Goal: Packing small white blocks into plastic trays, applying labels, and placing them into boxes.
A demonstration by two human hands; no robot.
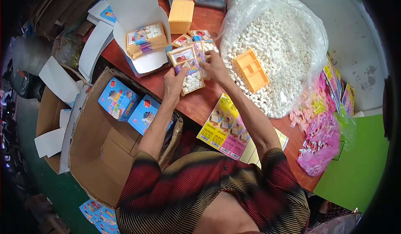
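- Nearest me I see my two forearms in red and black striped sleeves coming up from the lower edge.
- Between my arms, on the red table (200, 104), lie printed yellow and pink sheets (223, 127).
- To my left, below the table edge, stands an open cardboard carton (104, 150) with two blue boxes (129, 106) in it.
- My left hand (175, 83) is curled around the near left side of a small orange tray (190, 73), fingers closed on its edge; the tray is filled with white pieces and has picture cards on its upper part.
- My right hand (216, 65) grips the same tray from the right, fingers bent over its top edge. The tray is held just above the table, near its front edge.
- Just beyond the tray, more filled trays (196, 37) lie on the table, touching each other.
- To the right sits a big clear plastic bag (275, 46) full of small white pieces, with an empty orange tray (250, 70) lying on top of them.
- Further right is a pile of pink and yellow packets (319, 138).
- Further back on the left, a white open box (140, 33) holds a stack of trays.
- Behind that stands a plain orange box (181, 16).
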